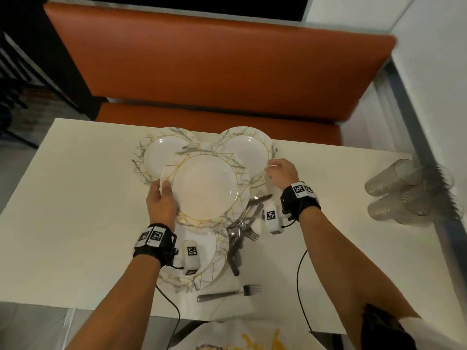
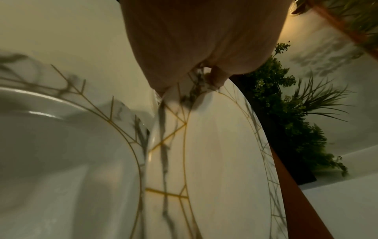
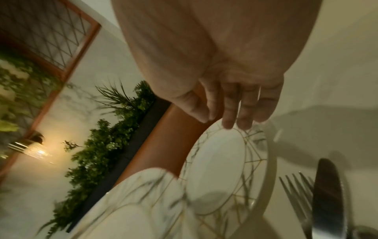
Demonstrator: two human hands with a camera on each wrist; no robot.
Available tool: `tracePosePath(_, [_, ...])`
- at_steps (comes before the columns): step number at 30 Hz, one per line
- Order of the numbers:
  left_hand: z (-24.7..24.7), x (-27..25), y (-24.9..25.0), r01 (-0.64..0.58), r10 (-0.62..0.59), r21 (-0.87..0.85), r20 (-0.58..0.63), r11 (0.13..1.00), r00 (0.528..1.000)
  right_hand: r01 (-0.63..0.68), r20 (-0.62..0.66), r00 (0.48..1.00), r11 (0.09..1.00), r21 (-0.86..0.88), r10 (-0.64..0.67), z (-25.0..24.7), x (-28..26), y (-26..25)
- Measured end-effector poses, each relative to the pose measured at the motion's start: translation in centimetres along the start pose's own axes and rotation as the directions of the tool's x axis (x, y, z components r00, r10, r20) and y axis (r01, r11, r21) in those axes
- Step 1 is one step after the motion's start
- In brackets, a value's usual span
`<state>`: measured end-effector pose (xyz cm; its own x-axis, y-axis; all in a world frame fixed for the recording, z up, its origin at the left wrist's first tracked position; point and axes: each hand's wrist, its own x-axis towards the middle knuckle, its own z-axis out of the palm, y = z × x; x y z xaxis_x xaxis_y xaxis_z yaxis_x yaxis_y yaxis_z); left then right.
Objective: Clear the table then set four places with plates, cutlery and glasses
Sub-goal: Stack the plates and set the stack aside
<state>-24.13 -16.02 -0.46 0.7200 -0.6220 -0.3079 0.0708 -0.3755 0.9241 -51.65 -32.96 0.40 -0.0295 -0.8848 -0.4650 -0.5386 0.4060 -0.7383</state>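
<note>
Several white plates with grey marbling and gold lines overlap on the white table (image 1: 75, 198). My left hand (image 1: 163, 185) grips the left rim of the middle plate (image 1: 206, 188), which lies over the others; in the left wrist view a fingertip (image 2: 215, 79) presses on that plate's (image 2: 220, 161) rim. My right hand (image 1: 272, 168) reaches the right rim of the far right plate (image 1: 246, 150), with loosely bent fingertips (image 3: 230, 125) touching the rim of the plate (image 3: 216, 169). A far left plate (image 1: 159, 157) and a near plate (image 1: 209, 263) lie partly hidden.
A heap of forks and knives (image 1: 241, 228) lies right of the plates, below my right wrist. One fork (image 1: 227, 294) lies alone near the front edge. Several clear tumblers (image 1: 404, 190) lie tipped at the table's right end. An orange bench (image 1: 214, 72) runs behind.
</note>
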Motion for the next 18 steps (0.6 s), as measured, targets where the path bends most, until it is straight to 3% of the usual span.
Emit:
tracePosePath(3, [-1.1, -0.5, 0.7, -0.019, 0.021, 0.033, -0.044, 0.999, 0.999, -0.159, -0.098, 0.984, 0.985, -0.073, 0.152, 0.0, 3.1, 0.3])
tracePosePath(8, [-1.0, -1.5, 1.4, -0.01, 0.013, 0.027, -0.122, 1.0, 0.992, -0.274, -0.046, 0.961, 0.937, -0.218, 0.271, 0.1, 5.6, 0.3])
tracePosePath(12, [-1.2, -1.7, 1.7, 0.003, 0.003, 0.038, -0.167, 0.999, 0.986, -0.264, 0.002, 0.962, 0.938, -0.226, 0.271, -0.1, 7.0, 0.6])
tracePosePath(18, [-0.7, -1.5, 2.0, -0.006, 0.015, 0.054, -0.169, 0.999, 0.985, -0.194, 0.078, 0.976, 0.975, -0.105, 0.202, -1.8, 8.7, 1.1])
